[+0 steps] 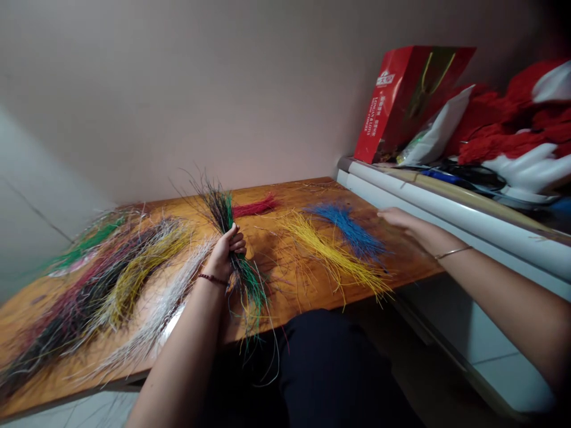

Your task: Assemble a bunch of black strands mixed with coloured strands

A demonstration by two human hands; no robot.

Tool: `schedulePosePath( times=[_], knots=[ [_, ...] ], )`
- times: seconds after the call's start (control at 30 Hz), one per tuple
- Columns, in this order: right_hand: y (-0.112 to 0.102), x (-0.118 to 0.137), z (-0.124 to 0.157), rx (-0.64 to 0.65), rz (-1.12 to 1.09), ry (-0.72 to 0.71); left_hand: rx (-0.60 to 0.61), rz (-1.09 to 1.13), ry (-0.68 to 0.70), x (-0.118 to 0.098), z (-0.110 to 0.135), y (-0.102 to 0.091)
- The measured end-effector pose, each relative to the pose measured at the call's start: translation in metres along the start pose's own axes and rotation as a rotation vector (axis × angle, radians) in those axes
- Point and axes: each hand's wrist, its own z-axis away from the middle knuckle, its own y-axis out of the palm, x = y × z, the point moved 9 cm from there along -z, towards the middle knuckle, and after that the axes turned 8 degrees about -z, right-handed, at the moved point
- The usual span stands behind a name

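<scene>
Dark and green bundle (244,276) was gripped mid-length in the left hand (231,246), the thumb uppermost and the fingers curled round the strands. Its long axis slanted from the far left down to the near right, the upper ends fanning out above the fist, the lower ends reaching past the table's near edge. The left forearm came up from below, a bead bracelet (212,278) at its wrist.

Just beyond the fist lay a red bundle (256,205); white strands (178,297) lay beside it to the left. Rightward, a yellow bundle (334,252) slanted nearly parallel to the held one, with a blue bundle (350,230) past it. That blue one was nearest the right hand (395,217), which hung well apart from the held bundle near the right side of the table (408,261), forearm angled in from the right. Blur hid whether its fingers were open or closed.
</scene>
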Motion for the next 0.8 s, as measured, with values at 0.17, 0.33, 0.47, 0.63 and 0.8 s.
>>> schedulePosePath(
  times=[0.17, 0.33, 0.47, 0.63, 0.8],
  knots=[
    [0.052, 0.141, 0.035, 0.222, -0.608, -0.194, -0.008, -0.030, -0.023, 0.005, 0.001, 0.000],
    [0.144, 0.268, 0.106, 0.637, -0.880, -0.267, 0.001, -0.104, -0.009, 0.007, 0.000, 0.002],
    [0.195, 0.315, 0.113, 0.665, -0.954, -0.367, 0.013, -0.142, 0.004, 0.009, -0.002, 0.002],
    [0.215, 0.319, 0.104, 0.523, -1.017, -0.411, -0.005, -0.163, 0.003, 0.013, -0.004, -0.002],
    [0.191, 0.297, 0.099, 0.393, -1.150, -0.294, 0.012, -0.168, -0.022, 0.012, 0.002, 0.006]
  ],
)
